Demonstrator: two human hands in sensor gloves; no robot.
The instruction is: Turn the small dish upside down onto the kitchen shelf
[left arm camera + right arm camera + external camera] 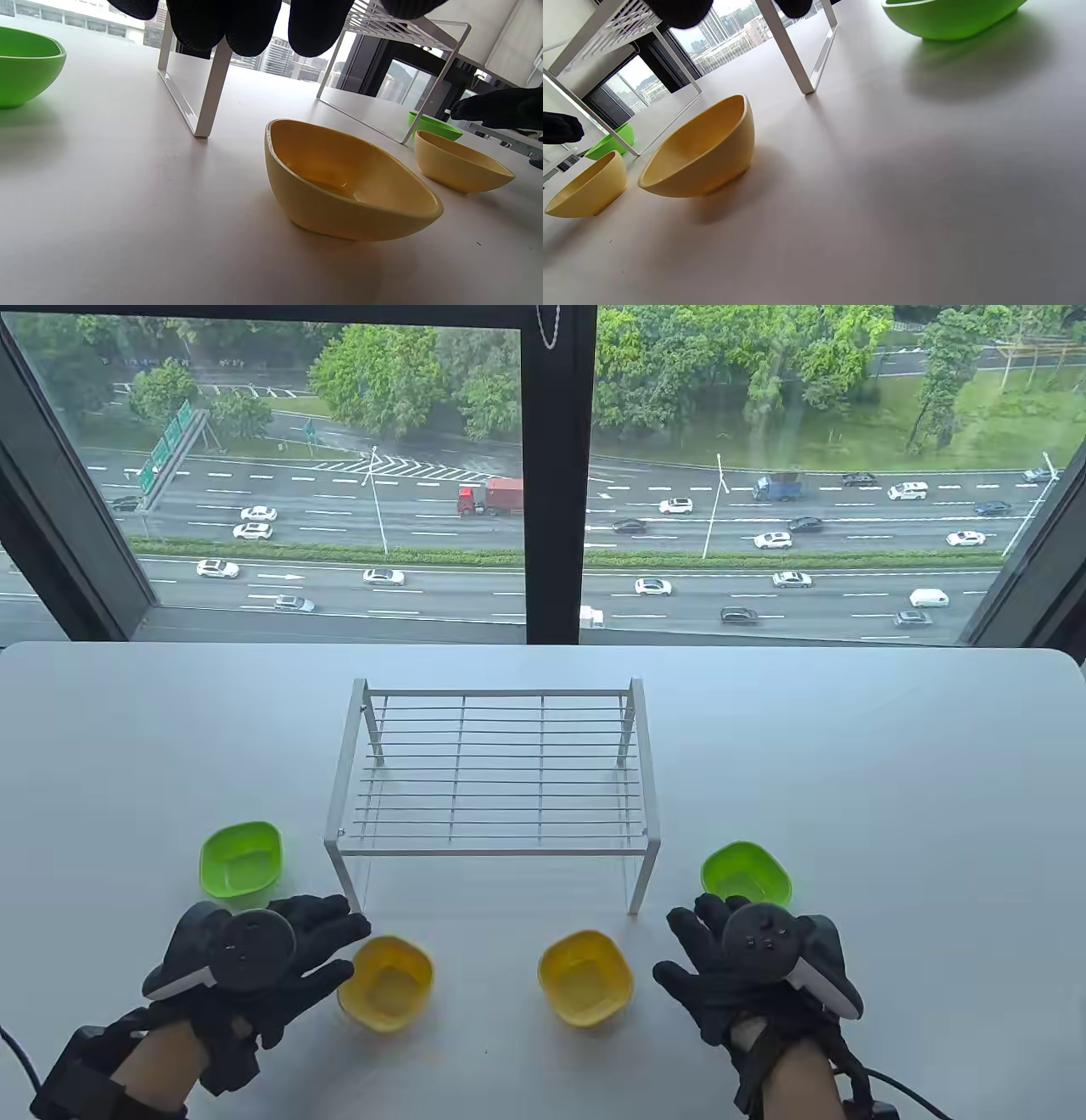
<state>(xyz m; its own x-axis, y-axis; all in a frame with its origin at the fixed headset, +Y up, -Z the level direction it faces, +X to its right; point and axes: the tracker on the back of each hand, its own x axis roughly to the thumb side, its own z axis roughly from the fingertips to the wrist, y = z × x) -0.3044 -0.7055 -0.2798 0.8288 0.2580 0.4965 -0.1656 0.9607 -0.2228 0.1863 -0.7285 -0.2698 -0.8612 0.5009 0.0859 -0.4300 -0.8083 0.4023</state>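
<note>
Fingers of both gloved hands are spread and hold nothing: the left hand (pixel 254 963) hovers just beside the left yellow dish (pixel 386 982), the right hand (pixel 747 976) between the right yellow dish (pixel 586 978) and a green dish (pixel 747 875). All four dishes sit upright on the white table (pixel 891 780), before the wire kitchen shelf (pixel 496 772). They look like light, stiff, smooth plastic; pinching a rim should suit flipping.
</note>
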